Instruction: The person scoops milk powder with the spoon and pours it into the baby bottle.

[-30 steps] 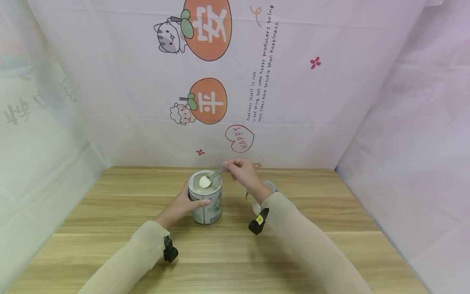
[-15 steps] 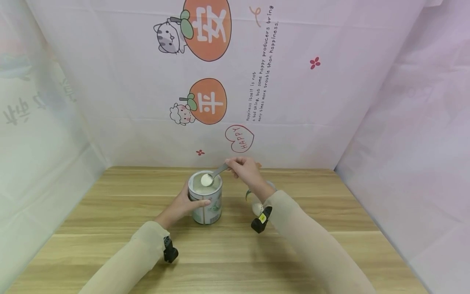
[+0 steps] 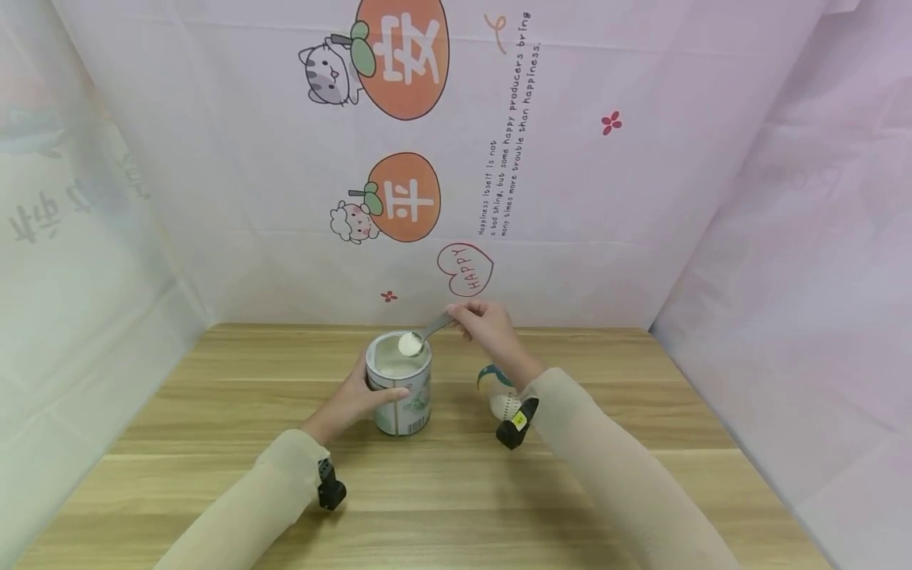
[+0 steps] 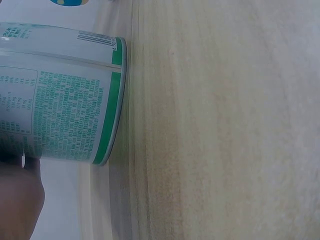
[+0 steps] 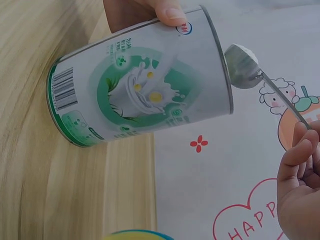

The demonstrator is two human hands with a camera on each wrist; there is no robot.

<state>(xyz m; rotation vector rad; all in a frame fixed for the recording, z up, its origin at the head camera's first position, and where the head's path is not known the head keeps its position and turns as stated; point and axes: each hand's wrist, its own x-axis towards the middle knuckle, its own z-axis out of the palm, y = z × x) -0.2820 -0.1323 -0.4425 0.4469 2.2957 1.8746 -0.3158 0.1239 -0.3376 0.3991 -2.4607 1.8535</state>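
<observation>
A white and green milk powder tin [image 3: 402, 408] stands upright and lidless on the table. My left hand [image 3: 352, 402] grips its left side, thumb across the front; the left wrist view shows the tin's printed label and part of that hand [image 4: 20, 200]. My right hand [image 3: 488, 324] pinches the handle of a metal spoon [image 5: 243, 67] whose deep round bowl is heaped with white powder [image 3: 410, 343]. In the right wrist view, the bowl is level with the tin's rim, just past the opening. Pale powder inside the tin shows in the head view.
A rounded white, yellow and teal object [image 3: 502, 400] with a stitch-like pattern sits right of the tin, partly hidden by my right forearm and wrist camera. The wood-grain table [image 3: 427, 507] meets a printed white cloth [image 3: 556, 261] at the back, with cloth walls on both sides.
My right hand and the loaded spoon have moved slightly up and right, from over the tin's middle toward its right rim. The left hand and tin have stayed put.
</observation>
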